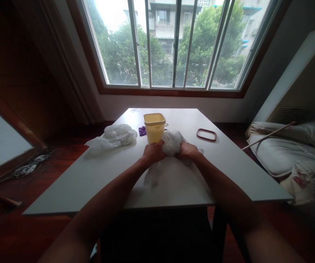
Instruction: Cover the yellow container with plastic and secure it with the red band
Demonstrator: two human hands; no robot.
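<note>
Between my two hands is a crumpled, whitish translucent plastic bag (172, 142), raised over the middle of the white table. My left hand (154, 151) is closed on its left side, thumb on top. On the right side, my right hand (189, 149) grips the same bag, and part of it hangs down below the hands. Just behind my left hand stands a yellow plastic bin (154, 128), upright. A second crumpled plastic bag (119, 135) lies to the left. Past the right hand, a reddish-brown rounded rectangular ring (207, 134) rests flat.
A small purple item (142, 131) lies beside the bin on the white table (91, 182). A window (171, 47) is beyond the far edge. At right is a pale padded bundle (280, 146) with a thin stick (268, 136) across it. Cables (30, 168) lie on the floor at left.
</note>
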